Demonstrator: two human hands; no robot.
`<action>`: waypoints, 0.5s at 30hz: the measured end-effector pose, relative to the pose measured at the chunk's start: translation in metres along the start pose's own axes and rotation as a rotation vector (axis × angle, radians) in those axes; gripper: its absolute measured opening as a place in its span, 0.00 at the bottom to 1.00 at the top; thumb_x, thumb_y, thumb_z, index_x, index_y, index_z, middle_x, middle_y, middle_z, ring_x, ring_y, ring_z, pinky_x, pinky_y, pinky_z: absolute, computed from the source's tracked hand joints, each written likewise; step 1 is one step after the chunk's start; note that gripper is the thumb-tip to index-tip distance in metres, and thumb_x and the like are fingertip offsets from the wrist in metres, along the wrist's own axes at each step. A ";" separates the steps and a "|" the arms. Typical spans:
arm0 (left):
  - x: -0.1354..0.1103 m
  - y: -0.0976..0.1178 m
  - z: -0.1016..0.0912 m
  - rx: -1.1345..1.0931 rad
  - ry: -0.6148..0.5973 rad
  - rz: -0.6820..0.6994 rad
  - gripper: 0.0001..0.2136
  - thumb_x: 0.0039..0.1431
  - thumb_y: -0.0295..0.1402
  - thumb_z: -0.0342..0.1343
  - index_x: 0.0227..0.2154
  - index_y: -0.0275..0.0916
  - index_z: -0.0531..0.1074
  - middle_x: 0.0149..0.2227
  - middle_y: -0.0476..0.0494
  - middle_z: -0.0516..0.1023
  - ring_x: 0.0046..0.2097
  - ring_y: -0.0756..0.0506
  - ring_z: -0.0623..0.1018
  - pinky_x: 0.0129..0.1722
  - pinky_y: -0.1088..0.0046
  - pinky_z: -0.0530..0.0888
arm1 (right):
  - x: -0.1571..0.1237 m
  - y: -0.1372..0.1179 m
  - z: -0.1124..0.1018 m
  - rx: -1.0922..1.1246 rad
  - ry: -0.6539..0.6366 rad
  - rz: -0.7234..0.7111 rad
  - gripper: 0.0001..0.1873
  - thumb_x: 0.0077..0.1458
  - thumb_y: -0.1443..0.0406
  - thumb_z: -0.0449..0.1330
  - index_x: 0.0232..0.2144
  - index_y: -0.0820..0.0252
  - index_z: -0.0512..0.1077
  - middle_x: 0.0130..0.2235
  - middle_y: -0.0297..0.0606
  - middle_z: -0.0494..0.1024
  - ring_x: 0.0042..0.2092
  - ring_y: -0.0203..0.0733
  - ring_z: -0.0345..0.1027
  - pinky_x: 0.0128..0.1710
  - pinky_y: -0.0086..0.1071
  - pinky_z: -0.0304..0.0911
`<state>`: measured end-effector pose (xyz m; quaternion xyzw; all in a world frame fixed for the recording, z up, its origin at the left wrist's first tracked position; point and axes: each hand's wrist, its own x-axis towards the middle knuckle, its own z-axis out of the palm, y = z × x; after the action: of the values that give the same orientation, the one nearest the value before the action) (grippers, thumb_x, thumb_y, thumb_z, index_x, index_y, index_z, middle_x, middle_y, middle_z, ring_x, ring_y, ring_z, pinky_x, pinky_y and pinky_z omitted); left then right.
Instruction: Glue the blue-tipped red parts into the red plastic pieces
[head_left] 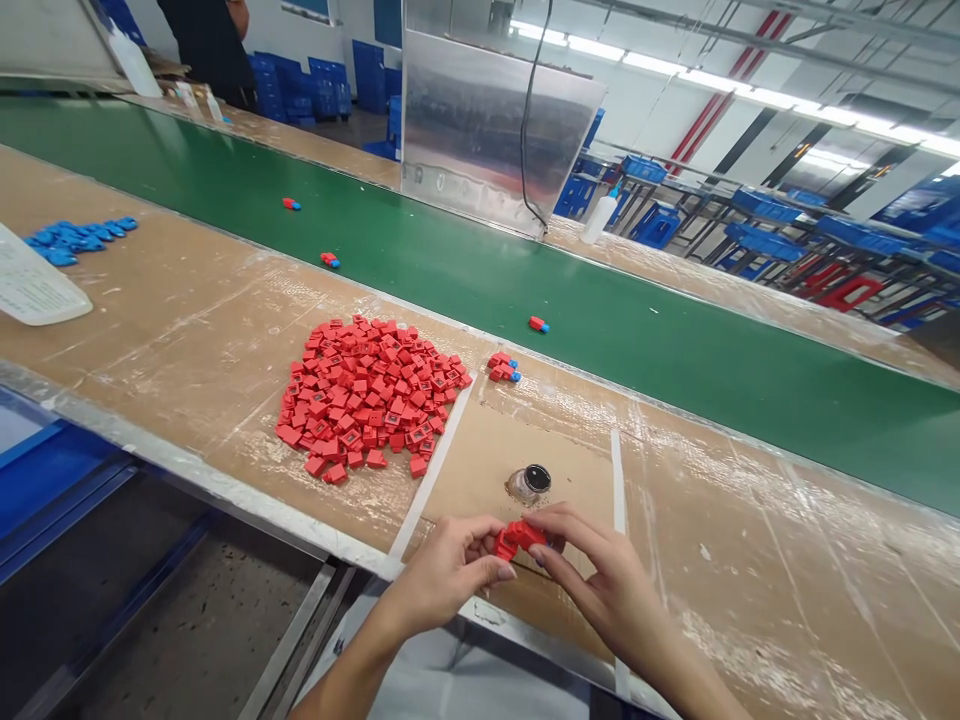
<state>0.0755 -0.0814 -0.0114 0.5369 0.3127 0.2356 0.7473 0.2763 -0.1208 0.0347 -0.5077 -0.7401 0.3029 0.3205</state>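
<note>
My left hand (457,565) and my right hand (589,565) meet near the bench's front edge, fingers closed on small red plastic pieces (520,536) that touch between them. One piece sits in each hand's fingertips, as far as I can see; a dark blue bit shows beside my right fingers. Just beyond the hands stands a small glass jar (529,484) with a black top, on a cardboard sheet (577,455). A large heap of red pieces (367,390) lies to the left. Several red-and-blue assembled pieces (503,367) form a small group by the belt.
A green conveyor belt (450,270) runs behind the bench, carrying a few red-and-blue pieces (538,324). Blue pieces (75,240) and a white plastic scoop-like container (37,285) lie at left. Across the belt are a metal panel (487,130), a white bottle (600,217) and a person (206,45).
</note>
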 end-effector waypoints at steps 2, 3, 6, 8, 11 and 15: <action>0.001 -0.001 0.000 0.000 0.000 -0.007 0.09 0.57 0.33 0.57 0.38 0.33 0.73 0.29 0.49 0.68 0.29 0.52 0.66 0.29 0.78 0.64 | -0.001 0.000 0.001 0.011 -0.016 0.006 0.11 0.66 0.68 0.56 0.49 0.53 0.69 0.45 0.37 0.72 0.46 0.37 0.68 0.46 0.29 0.64; 0.001 -0.002 0.000 0.002 0.002 -0.012 0.09 0.57 0.33 0.57 0.38 0.33 0.73 0.29 0.49 0.68 0.29 0.52 0.67 0.29 0.78 0.64 | -0.001 0.000 0.001 0.015 -0.022 0.010 0.11 0.66 0.68 0.55 0.49 0.54 0.69 0.45 0.37 0.72 0.46 0.37 0.68 0.45 0.29 0.64; 0.001 -0.003 0.000 0.020 0.017 -0.014 0.09 0.57 0.33 0.58 0.37 0.34 0.73 0.27 0.49 0.68 0.29 0.52 0.67 0.28 0.78 0.64 | -0.002 0.001 0.002 0.018 -0.033 0.008 0.11 0.66 0.68 0.55 0.49 0.54 0.70 0.45 0.38 0.72 0.46 0.38 0.68 0.45 0.29 0.64; 0.001 -0.003 0.000 0.028 0.013 -0.009 0.09 0.57 0.33 0.57 0.38 0.34 0.74 0.26 0.50 0.67 0.27 0.52 0.68 0.27 0.78 0.64 | -0.003 0.002 0.002 0.014 -0.048 -0.008 0.11 0.66 0.69 0.54 0.48 0.54 0.70 0.46 0.38 0.71 0.47 0.38 0.67 0.46 0.29 0.63; 0.001 -0.003 0.000 -0.018 -0.004 -0.021 0.10 0.58 0.31 0.56 0.41 0.34 0.75 0.25 0.50 0.70 0.26 0.52 0.70 0.27 0.78 0.66 | -0.003 0.001 0.002 0.005 -0.077 -0.037 0.10 0.67 0.71 0.52 0.46 0.55 0.70 0.45 0.39 0.70 0.47 0.37 0.66 0.47 0.29 0.62; 0.001 -0.007 -0.001 -0.154 0.018 -0.058 0.13 0.55 0.31 0.58 0.44 0.33 0.73 0.25 0.49 0.72 0.24 0.52 0.71 0.26 0.77 0.70 | -0.004 -0.001 0.008 0.000 -0.085 -0.011 0.11 0.67 0.71 0.50 0.46 0.56 0.70 0.43 0.40 0.69 0.44 0.37 0.66 0.43 0.29 0.63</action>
<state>0.0761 -0.0821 -0.0186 0.4662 0.3158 0.2419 0.7902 0.2708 -0.1258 0.0302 -0.4903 -0.7558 0.3225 0.2904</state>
